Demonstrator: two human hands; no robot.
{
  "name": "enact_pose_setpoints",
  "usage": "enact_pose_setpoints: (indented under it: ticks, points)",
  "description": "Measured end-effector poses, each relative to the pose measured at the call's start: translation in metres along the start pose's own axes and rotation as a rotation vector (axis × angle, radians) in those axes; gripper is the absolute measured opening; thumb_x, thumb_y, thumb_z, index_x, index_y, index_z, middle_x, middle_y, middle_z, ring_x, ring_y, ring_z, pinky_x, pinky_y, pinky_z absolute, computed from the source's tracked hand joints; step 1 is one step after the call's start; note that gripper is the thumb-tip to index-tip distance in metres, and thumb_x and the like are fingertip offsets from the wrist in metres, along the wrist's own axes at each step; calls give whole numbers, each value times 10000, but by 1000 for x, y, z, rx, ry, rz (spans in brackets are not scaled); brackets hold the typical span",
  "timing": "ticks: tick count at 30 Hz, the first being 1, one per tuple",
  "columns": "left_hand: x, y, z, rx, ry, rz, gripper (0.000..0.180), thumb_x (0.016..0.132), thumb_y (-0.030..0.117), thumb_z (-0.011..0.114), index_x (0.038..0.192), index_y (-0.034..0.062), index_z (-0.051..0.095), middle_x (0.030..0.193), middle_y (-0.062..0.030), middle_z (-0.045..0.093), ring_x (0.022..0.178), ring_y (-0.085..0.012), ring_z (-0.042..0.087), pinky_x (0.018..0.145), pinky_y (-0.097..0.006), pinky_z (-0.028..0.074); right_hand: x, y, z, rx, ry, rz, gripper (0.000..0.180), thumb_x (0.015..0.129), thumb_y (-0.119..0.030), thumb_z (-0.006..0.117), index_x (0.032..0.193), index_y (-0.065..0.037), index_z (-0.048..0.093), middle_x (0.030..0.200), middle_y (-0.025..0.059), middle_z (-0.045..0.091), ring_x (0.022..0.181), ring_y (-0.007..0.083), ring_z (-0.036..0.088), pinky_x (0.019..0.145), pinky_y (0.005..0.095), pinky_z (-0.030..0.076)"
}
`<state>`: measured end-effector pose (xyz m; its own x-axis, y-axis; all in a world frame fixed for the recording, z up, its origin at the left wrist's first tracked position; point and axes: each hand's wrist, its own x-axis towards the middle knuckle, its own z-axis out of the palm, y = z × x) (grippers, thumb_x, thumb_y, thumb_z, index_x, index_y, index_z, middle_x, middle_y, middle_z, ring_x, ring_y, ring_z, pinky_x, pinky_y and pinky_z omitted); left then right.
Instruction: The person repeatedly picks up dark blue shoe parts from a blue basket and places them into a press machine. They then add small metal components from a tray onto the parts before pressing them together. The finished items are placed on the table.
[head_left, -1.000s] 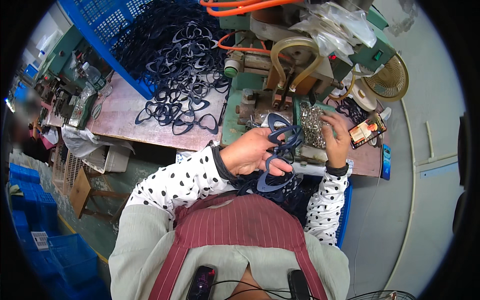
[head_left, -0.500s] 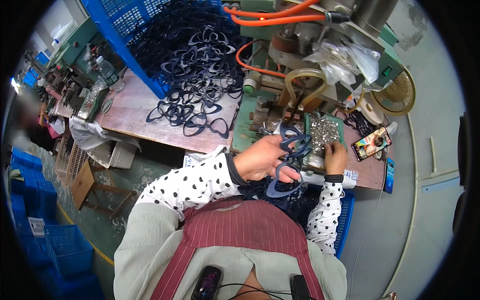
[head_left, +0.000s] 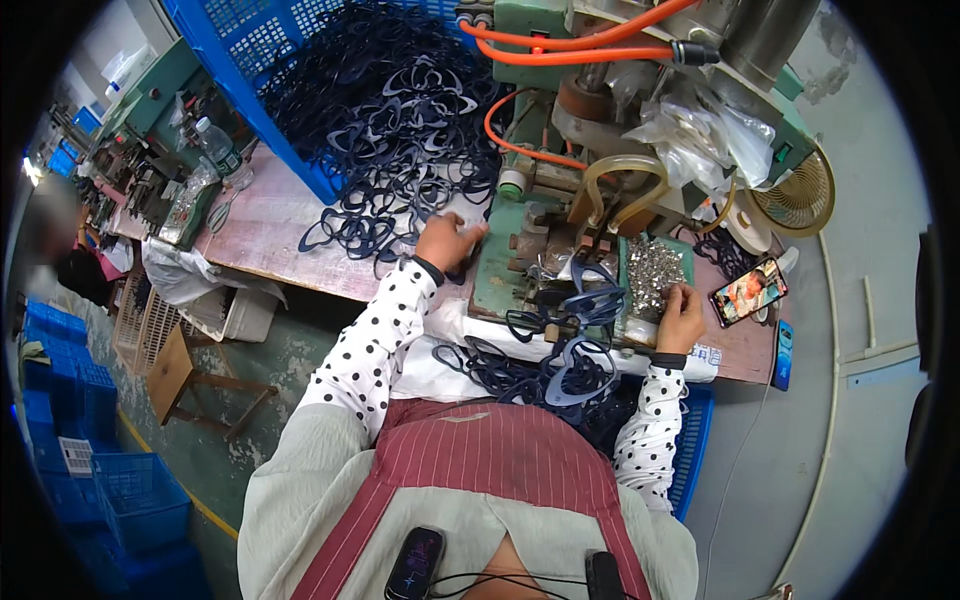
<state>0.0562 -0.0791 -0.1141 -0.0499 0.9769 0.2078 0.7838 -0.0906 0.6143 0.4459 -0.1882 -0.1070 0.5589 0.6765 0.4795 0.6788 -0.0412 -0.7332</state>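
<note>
At the front edge of a heap of flat navy loops [head_left: 410, 185], my left hand [head_left: 445, 243] reaches over the table, thumb and fingers apart. A loop lies partly hidden under it. My right hand [head_left: 681, 320] is at the near right corner of a tray of small shiny metal pieces [head_left: 655, 272]. Its fingertips are pressed together, and whatever is between them is too small to make out. Left of the tray, a navy loop [head_left: 592, 303] sits at the front of the green machine [head_left: 498, 262]. Another loop [head_left: 577, 372] hangs below it, over more loops at my lap.
Orange hoses [head_left: 590, 48] and a curved tan tube [head_left: 625, 170] rise over the machine. A blue crate [head_left: 318, 170] stands behind the heap. On the right are a lit phone [head_left: 750, 292] and a small fan [head_left: 795, 190]. A wooden stool [head_left: 195, 375] stands on the floor at left.
My left hand has let go of the navy loops at the machine's front and moved left and up to the heap. My right hand stays at the metal pieces.
</note>
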Motion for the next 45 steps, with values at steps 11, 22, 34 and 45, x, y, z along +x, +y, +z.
enact_pose_setpoints:
  ticks: [11, 22, 34, 45]
  points:
    - [-40, 15, -23, -402, 119, 45, 103, 754, 104, 707, 758, 20, 649, 861, -76, 653, 878, -219, 600, 828, -327, 445, -4, -12, -4, 29, -62, -1, 126, 926, -120, 581, 1017, -38, 608, 781, 91, 680, 664, 180, 673, 593, 312, 520]
    - [-5, 58, -86, -1134, -292, -357, 271, 822, 174, 690, 1082, 124, 631, 1010, 54, 628, 911, -49, 506, 793, -271, 334, 12, -116, -13, 476, -300, -97, 42, 868, -3, 611, 899, -2, 640, 898, 47, 662, 701, 90, 587, 630, 215, 451]
    - [-40, 108, -104, -786, 192, 179, 342, 1034, 278, 431, 1230, 26, 554, 1037, -87, 698, 810, -130, 679, 564, -226, 499, 6, -172, -20, 662, -650, 128, 237, 775, -24, 706, 997, 43, 658, 820, 14, 658, 678, 40, 537, 606, 191, 426]
    - [-52, 158, -129, -384, 409, 742, 390, 1034, 317, 418, 947, -18, 599, 740, -70, 677, 594, -150, 656, 547, -243, 506, -15, -189, 4, 914, -526, 172, 508, 750, 19, 705, 1149, 36, 392, 859, 88, 645, 740, 76, 576, 629, 205, 460]
